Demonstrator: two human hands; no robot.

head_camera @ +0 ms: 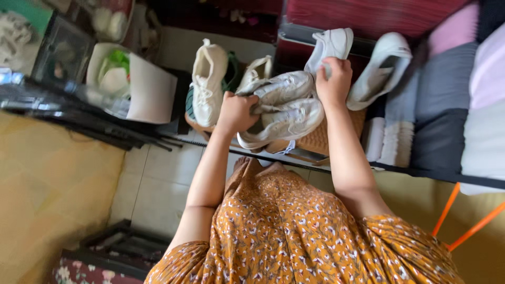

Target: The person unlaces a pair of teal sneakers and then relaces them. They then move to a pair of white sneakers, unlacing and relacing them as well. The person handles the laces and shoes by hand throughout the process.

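My left hand (235,112) grips a pair of white sneakers (284,110) stacked one on the other, holding them by their openings above a woven basket (321,138). My right hand (333,81) is closed on the back of another white shoe (332,44) that stands upright against the rack behind. A chunky cream sneaker (208,84) lies to the left, and one more white shoe (380,71) lies to the right.
Folded grey, white and pink cloths (447,105) fill the shelf at right. A white box with green contents (129,79) and a dark frame (63,52) stand at left. Pale floor tiles (158,184) lie below. My orange flowered dress (294,231) fills the foreground.
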